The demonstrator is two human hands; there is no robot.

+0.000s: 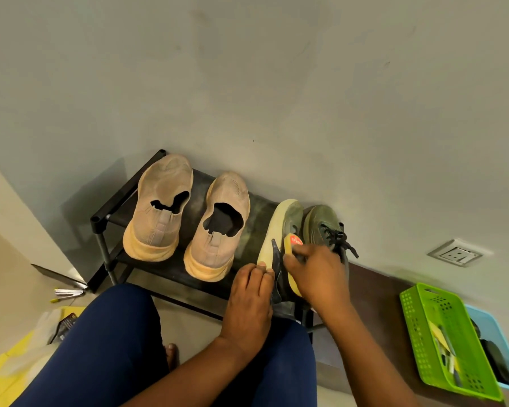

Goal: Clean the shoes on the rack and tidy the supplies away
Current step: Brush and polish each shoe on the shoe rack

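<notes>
A low black shoe rack (121,205) stands against the wall. Two tan slip-on shoes (159,210) (218,227) sit on its left part. At its right end an olive green shoe (279,227) is tipped on its side, pale sole facing left, beside its upright laced mate (323,227). My left hand (252,301) grips the heel of the tipped shoe. My right hand (318,274) presses a yellow sponge with a red label (293,243) against that shoe's upper.
A green plastic basket (423,336) holding supplies sits on the floor at the right, with a light blue basket (491,327) behind it. A wall socket (459,254) is low on the wall. Yellow cloth and packets (27,348) lie at the left. My blue-clad knees fill the foreground.
</notes>
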